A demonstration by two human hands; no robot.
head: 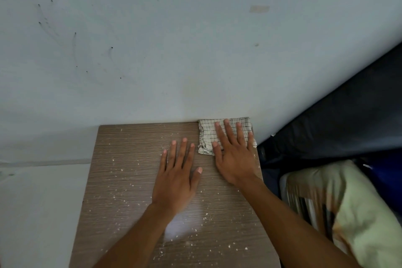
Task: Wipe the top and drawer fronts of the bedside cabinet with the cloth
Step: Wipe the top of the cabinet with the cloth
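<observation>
Under the right hand's [236, 156] spread fingers [230, 135] lies the folded checked cloth [206, 135], pressed flat at the far right corner of the cabinet top [130, 180], touching the wall [174, 50]. Nothing is gripped; the palm just bears down. Beside it, the left hand [177, 178] rests flat, fingers splayed, on bare wood. Pale crumbs [121, 199] speckle the top. A pillow [359, 213] lies off to the right.
</observation>
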